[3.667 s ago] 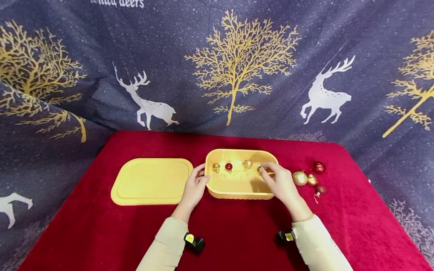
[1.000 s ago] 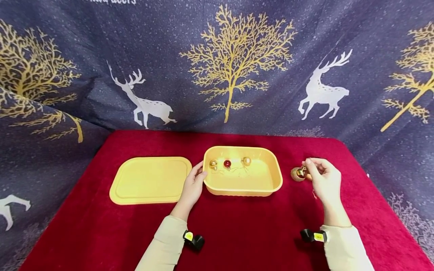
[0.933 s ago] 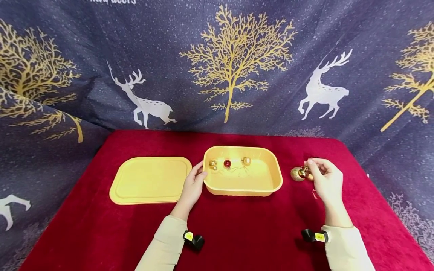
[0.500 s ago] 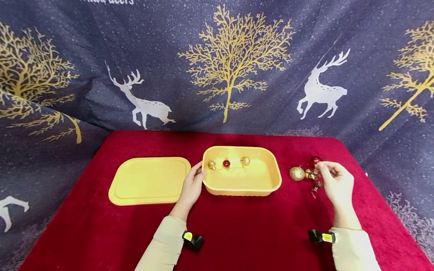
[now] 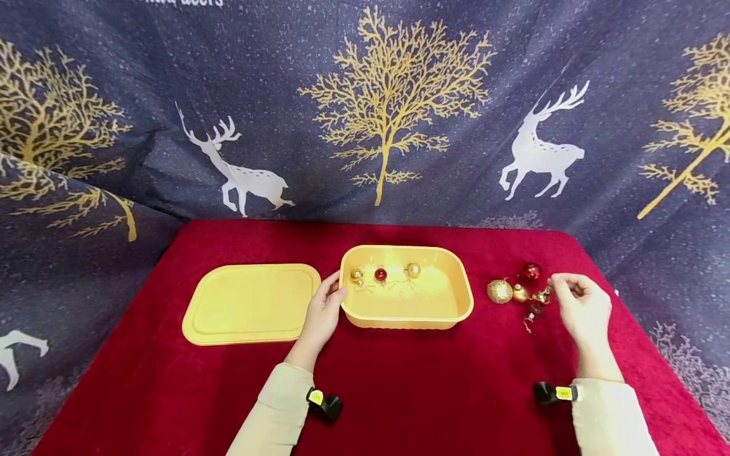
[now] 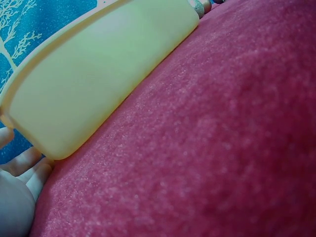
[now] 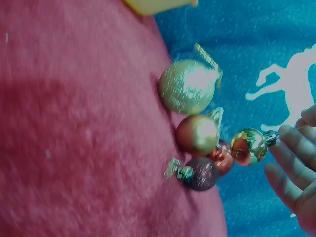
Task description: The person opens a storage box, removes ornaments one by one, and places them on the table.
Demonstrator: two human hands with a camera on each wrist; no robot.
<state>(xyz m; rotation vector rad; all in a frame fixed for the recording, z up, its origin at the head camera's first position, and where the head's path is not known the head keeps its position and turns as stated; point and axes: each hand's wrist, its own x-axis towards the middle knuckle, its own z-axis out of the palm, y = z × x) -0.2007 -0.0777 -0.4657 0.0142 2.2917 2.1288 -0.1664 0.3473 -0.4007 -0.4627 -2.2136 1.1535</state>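
My right hand (image 5: 584, 310) pinches the thread of a shiny gold bauble (image 7: 249, 147). The bauble hangs by its cap at the right of the table, overlapping a cluster of baubles in the head view. Nearest to it are a gold bauble (image 5: 520, 292), a red bauble (image 5: 532, 271) and a dark brownish bauble (image 5: 534, 308). A larger glittery gold bauble (image 5: 499, 291) lies to their left. My left hand (image 5: 322, 313) rests its fingers against the left end of a yellow box (image 5: 407, 323). Inside lie a small gold bauble (image 5: 356, 274), a small red bauble (image 5: 380, 274) and a pale gold bauble (image 5: 413, 270).
A flat yellow lid (image 5: 251, 304) lies left of the box, close to my left hand. Red cloth (image 5: 422, 392) covers the table. A dark blue hanging (image 5: 456, 190) with printed trees and deer stands behind its far edge.
My right hand has brought the shiny gold bauble out of the box and over to the right, past the cluster. The left hand stays at the box.
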